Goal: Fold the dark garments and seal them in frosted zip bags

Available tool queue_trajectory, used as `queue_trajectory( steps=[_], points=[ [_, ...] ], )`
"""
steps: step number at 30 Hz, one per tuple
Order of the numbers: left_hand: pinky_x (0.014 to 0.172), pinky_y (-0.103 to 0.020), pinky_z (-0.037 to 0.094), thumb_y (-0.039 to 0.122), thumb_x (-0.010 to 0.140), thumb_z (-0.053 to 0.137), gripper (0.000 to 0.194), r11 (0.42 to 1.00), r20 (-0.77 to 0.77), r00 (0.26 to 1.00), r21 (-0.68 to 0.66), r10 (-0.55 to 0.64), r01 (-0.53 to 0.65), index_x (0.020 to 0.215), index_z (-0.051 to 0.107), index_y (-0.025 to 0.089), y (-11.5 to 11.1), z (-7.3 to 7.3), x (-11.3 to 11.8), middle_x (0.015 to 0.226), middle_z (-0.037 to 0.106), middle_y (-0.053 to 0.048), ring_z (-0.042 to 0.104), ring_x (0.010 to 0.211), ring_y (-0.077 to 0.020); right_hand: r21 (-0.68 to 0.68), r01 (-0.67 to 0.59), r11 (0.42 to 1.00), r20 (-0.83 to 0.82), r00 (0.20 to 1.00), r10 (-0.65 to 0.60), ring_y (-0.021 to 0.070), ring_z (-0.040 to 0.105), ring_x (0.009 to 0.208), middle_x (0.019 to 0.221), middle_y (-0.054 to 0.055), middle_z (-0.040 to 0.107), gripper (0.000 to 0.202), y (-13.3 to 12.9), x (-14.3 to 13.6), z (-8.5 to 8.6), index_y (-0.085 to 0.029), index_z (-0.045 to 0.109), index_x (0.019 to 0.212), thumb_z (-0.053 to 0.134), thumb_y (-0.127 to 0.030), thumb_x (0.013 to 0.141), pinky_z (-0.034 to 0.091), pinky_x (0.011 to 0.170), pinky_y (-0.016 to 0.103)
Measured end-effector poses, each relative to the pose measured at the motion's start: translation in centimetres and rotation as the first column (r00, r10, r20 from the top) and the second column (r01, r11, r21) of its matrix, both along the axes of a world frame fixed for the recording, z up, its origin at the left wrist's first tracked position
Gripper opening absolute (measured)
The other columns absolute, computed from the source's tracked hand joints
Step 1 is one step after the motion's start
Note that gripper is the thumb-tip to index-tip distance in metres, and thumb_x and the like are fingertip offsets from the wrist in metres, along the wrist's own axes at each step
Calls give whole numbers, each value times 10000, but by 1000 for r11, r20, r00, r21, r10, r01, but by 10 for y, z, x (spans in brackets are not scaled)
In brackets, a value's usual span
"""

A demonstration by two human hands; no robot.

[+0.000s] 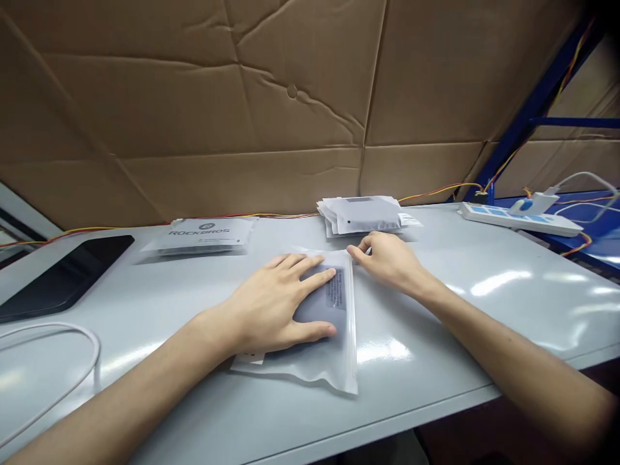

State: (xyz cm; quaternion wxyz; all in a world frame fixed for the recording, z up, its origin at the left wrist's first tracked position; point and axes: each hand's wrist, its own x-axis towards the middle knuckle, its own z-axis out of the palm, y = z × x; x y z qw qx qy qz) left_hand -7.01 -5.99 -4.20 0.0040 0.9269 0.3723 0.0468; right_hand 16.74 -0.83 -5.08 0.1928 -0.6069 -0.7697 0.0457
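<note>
A frosted plastic zip bag (334,361) with a dark flat item inside lies on the grey table. Printed text shows through near its right side. My left hand (271,303) rests flat on the bag, its fingers spread and the thumb apart. At the bag's far right corner, my right hand (385,258) has its fingers curled, thumb and forefinger pinching the sealing edge. Just beyond that hand sits a stack of similar frosted bags (368,216). Farther left lies another frosted packet (208,236) printed ROCKBROS.
A dark phone-like slab (68,274) and a white cable (94,349) lie at the left. At the back right is a white power strip (523,219) with a plugged-in charger. Cardboard (194,116) walls the back, with red and yellow wires (271,215) along its foot.
</note>
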Motion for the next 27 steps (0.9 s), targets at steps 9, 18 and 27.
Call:
queue_trajectory(
  steps=[9,18,27],
  points=[
    [1217,-601,207,752,877,466,821,997,18,997,-35,-73,74,1560,333,317,2,-1,-2,1649,272,-70,218,1513,-381,-24,-56,998,-51,997,55,215,652,779,893,93,741,336,-1,-2,-1,-196,670,738,486,-379,951,403,655,312],
    [1164,-620,305,736,883,476,740,999,40,998,-28,-44,45,1508,436,342,0,-2,1,1605,375,-47,364,1437,-406,-26,-82,996,-51,995,80,215,639,801,957,97,709,326,5,-1,-8,-199,635,697,483,-344,947,432,708,322],
    [1111,-572,367,664,954,354,673,989,-3,991,70,133,-132,1467,504,256,-1,-7,7,1547,456,-107,460,1348,-385,-86,-266,960,-159,955,250,175,605,797,891,46,657,245,-11,-12,-3,-205,595,646,577,-302,871,449,710,296]
  ],
)
